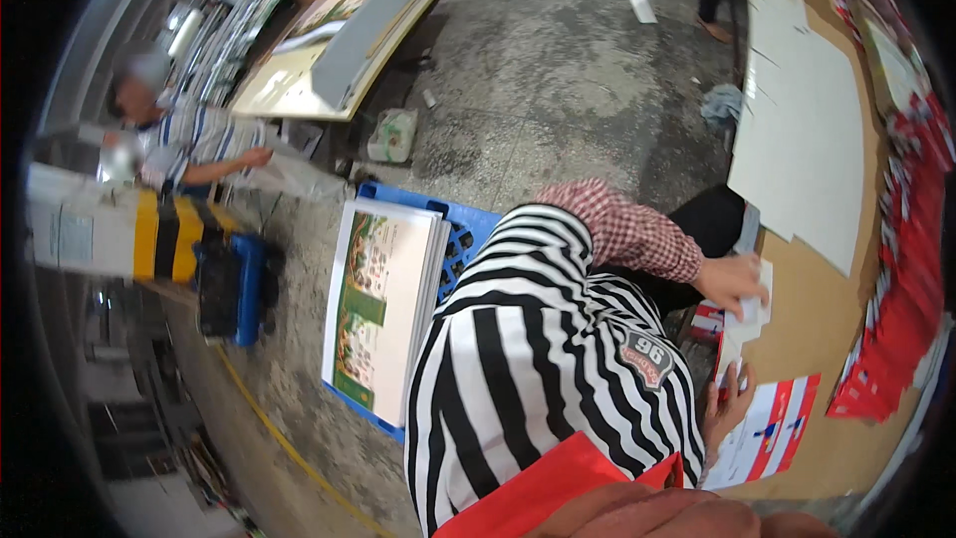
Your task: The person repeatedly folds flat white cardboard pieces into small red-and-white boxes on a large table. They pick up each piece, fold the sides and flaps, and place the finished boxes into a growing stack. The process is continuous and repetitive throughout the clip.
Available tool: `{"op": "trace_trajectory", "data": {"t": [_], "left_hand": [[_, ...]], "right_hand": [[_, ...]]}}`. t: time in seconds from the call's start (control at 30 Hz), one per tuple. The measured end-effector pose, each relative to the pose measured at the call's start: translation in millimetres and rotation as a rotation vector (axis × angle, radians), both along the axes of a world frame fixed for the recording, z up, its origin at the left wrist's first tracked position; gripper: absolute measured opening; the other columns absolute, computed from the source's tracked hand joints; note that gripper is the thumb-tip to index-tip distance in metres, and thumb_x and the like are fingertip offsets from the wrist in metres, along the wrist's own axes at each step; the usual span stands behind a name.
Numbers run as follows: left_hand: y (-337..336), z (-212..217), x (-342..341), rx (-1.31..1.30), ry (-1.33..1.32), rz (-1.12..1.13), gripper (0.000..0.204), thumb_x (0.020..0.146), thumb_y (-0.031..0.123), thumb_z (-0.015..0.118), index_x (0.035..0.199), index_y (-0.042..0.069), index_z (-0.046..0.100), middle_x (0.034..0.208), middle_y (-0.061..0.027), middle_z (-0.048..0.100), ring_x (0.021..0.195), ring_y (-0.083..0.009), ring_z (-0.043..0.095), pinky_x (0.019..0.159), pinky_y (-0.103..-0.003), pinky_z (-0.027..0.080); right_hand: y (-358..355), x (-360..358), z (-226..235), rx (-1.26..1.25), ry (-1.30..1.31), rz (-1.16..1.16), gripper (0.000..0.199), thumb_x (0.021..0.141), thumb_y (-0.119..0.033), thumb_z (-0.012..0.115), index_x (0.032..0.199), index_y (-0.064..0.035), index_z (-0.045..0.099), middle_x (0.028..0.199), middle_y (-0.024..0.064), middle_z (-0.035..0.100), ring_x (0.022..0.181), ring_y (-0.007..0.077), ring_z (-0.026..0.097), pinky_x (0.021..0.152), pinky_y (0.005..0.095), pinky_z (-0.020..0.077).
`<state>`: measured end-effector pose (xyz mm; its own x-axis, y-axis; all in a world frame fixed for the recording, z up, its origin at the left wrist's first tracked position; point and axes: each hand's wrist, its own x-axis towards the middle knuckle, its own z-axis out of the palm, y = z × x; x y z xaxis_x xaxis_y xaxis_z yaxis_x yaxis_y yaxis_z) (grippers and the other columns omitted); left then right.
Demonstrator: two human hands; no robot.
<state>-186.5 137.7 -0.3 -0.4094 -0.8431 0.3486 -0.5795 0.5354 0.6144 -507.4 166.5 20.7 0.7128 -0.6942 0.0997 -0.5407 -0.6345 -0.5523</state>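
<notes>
My left hand [732, 284], in a red checked sleeve, reaches over the work surface. Its bent fingers grip the upper part of a white card piece [754, 324] with a stepped outline. Lower down, my right hand [729, 410] is at the other end of this card, fingertips on its edge; part of the hand is hidden behind my striped shirt. A red strip shows along the card's near edge. Beside the right hand lies a flat printed sheet [767, 428] in red and white with small blue marks.
Brown board [841, 334] covers the table, with large white sheets [807, 110] at its far end. Red and white card pieces [901, 269] pile along the right. Left of me, printed sheets [383, 289] are stacked on a blue pallet [468, 239]. Two other people are nearby.
</notes>
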Motion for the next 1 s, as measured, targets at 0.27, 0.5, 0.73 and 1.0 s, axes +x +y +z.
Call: {"op": "trace_trajectory", "data": {"t": [0.27, 0.5, 0.73, 1.0], "left_hand": [[28.5, -25.0, -30.5, 0.263, 0.817, 0.664, 0.077, 0.076, 0.020, 0.084, 0.137, 0.003, 0.042, 0.115, -0.0132, 0.059, 0.108, -0.0255, 0.059, 0.090, -0.038, 0.049], [8.9, -18.2, -33.9, 1.001, 1.228, 0.559, 0.027, 0.088, 0.018, 0.076, 0.105, 0.005, 0.061, 0.082, -0.0017, 0.064, 0.060, -0.0077, 0.058, 0.052, -0.023, 0.047], [-8.4, 23.7, -78.8, -0.227, 0.288, 0.064, 0.035, 0.076, 0.004, 0.072, 0.107, 0.003, 0.057, 0.114, -0.0169, 0.063, 0.104, -0.0309, 0.061, 0.089, -0.043, 0.048], [-55.5, 15.1, -116.1, -0.205, -0.243, -0.573, 0.121, 0.072, 0.085, 0.053, 0.151, -0.002, 0.027, 0.158, -0.0247, 0.025, 0.147, -0.0402, 0.022, 0.117, -0.060, 0.013]], "right_hand": [[-10.2, 1.9, 1.1, -0.127, -0.023, -0.082, 0.050, 0.079, -0.025, 0.077, 0.127, -0.0139, 0.066, 0.139, 0.0196, 0.053, 0.122, 0.0389, 0.055, 0.099, 0.0444, 0.0457], [-1.8, 2.6, 9.2, -0.002, -0.014, -0.199, 0.052, 0.077, -0.029, 0.078, 0.127, -0.0205, 0.066, 0.138, 0.0123, 0.054, 0.111, 0.0305, 0.057, 0.094, 0.0397, 0.0466], [-1.8, 1.3, 12.0, -0.084, -0.060, -0.137, 0.061, 0.072, -0.036, 0.080, 0.126, -0.0104, 0.065, 0.140, 0.0132, 0.051, 0.118, 0.0325, 0.051, 0.098, 0.0433, 0.0417], [43.0, -38.9, 17.4, -0.171, 0.230, -0.550, 0.100, 0.063, -0.025, 0.086, 0.150, -0.0125, 0.037, 0.155, 0.0102, 0.035, 0.142, 0.0317, 0.033, 0.115, 0.0493, 0.0280]]}}
